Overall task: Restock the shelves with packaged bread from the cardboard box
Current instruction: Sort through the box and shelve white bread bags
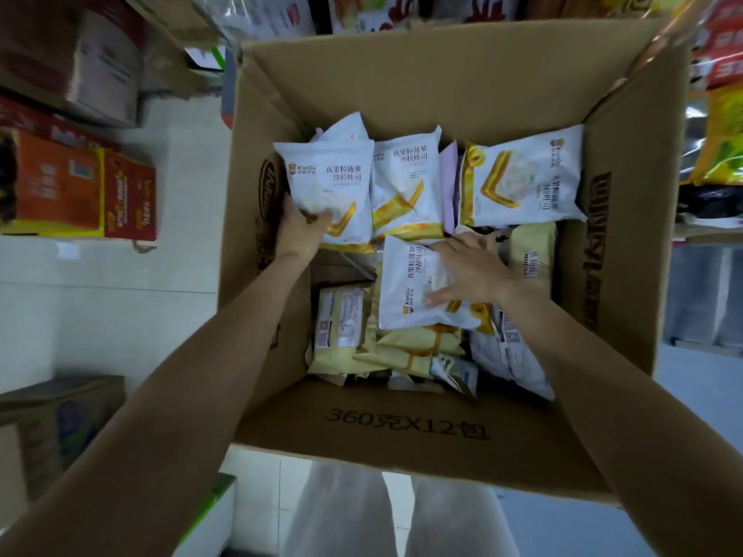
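Here both hands are working inside the cardboard box [434,86], which is carrying all the bread. The left hand [299,229] is gripping the lower corner of an upright white packet [327,182] against the box's left wall, fingers curled round it. The right hand [472,271] is lying flat, fingers spread, on a second white packet [406,283] at mid-box, its long axis running toward the near edge. Judgement: the left-held packet is closer to leaving; shelf goods are sitting beyond the far edge.
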A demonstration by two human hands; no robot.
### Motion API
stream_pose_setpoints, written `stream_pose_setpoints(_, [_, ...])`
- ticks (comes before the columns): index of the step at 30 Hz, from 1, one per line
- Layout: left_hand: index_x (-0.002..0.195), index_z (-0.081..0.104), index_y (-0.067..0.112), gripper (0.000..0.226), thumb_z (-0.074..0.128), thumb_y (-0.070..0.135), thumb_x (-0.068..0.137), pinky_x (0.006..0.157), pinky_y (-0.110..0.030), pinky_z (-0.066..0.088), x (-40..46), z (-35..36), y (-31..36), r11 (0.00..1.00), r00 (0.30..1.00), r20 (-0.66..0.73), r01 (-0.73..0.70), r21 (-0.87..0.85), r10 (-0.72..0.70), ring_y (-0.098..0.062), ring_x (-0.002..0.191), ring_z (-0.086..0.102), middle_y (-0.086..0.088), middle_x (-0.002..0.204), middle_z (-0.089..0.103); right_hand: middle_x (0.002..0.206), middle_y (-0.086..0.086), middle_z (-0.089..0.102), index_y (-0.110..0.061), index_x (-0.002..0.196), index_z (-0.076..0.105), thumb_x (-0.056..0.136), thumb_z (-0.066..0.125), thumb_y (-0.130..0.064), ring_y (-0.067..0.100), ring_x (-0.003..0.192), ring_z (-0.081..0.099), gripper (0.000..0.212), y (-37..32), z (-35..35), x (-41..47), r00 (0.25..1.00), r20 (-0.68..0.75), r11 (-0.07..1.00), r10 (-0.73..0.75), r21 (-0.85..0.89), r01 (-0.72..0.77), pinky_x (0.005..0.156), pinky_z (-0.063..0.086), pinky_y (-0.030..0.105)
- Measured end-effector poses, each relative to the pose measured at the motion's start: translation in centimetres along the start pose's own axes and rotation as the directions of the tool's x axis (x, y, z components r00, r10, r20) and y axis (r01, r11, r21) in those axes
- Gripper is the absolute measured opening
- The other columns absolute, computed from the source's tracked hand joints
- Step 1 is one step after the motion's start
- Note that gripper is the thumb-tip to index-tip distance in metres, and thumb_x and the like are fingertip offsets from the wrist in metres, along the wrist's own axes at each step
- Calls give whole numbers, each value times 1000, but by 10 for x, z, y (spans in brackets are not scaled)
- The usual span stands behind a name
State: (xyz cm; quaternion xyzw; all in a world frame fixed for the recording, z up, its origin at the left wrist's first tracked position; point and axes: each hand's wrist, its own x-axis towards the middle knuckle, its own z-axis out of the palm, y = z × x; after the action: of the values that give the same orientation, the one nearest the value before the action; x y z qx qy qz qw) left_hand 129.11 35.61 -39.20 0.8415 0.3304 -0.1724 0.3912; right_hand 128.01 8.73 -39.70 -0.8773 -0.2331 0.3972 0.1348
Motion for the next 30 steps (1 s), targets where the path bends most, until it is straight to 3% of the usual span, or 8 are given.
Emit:
stream_pose_setpoints(3, [143,26,8,83,73,35,80,105,-35,38,5,4,-4,998,1000,-10,21,-53,-22,-24,129,43,-7,141,45,132,1,46,-20,139,33,68,62,-70,24,128,30,92,-7,-6,3,999,-37,1000,-19,-13,19,100,17,41])
stream_pose_setpoints(7, [142,30,11,88,79,35,73,102,-34,40,5,6,-11,986,999,24,49,-159,-46,-20,127,46,-2,139,48,128,4,41,-19,132,43,70,63,-67,25,123,31,81,-16,-9,7,982,169,967,-86,-224,123,103,25,40])
stream_pose_setpoints(11, [141,20,14,83,76,19,79,96,-29,40,-5,7,-11,980,997,40,-63,-187,71,-9,114,44,8,124,46,128,3,46,-18,134,35,70,74,-54,23,114,46,83,-21,-6,2,964,251,994,-85,-51,101,79,39,33])
stream_pose_setpoints(14, [137,23,15,71,69,23,85,93,-35,46,-13,1,-9,986,996,18,-81,-147,84,-16,110,54,5,119,55,120,4,54,-19,129,34,75,71,-51,26,100,55,72,-15,-10,-16,992,122,995,17,93,-28,70,44,34])
stream_pose_setpoints(16, [135,27,17,66,68,32,85,89,-42,50,-18,-7,-9,994,997,-38,-67,-84,64,-26,105,60,-4,119,61,121,4,55,-19,133,33,83,65,-46,30,100,57,65,-8,-12,-34,988,-75,972,134,203,-117,69,46,36])
stream_pose_setpoints(20, [132,40,10,62,70,34,83,90,-33,46,-34,-20,-6,992,999,-33,-19,-124,15,-26,113,56,-8,125,58,108,9,63,-12,129,39,90,60,-30,32,85,63,48,-3,-16,-79,816,-471,890,335,443,-109,60,50,39])
stream_pose_setpoints(24, [123,50,11,49,69,34,84,86,-30,46,-63,-39,5,990,997,-61,-57,-129,50,-23,110,58,-4,118,62,102,11,65,-7,121,46,88,64,-26,28,87,64,43,-14,-33,-119,695,-554,805,459,590,-61,61,44,31])
stream_pose_setpoints(30, [128,38,14,57,70,29,84,85,-39,51,-122,-96,42,945,960,-225,-219,-244,165,-23,102,60,-1,111,59,115,-11,58,-16,135,35,86,66,-24,12,103,60,59,-61,-93,-164,640,-570,630,515,758,168,83,52,35])
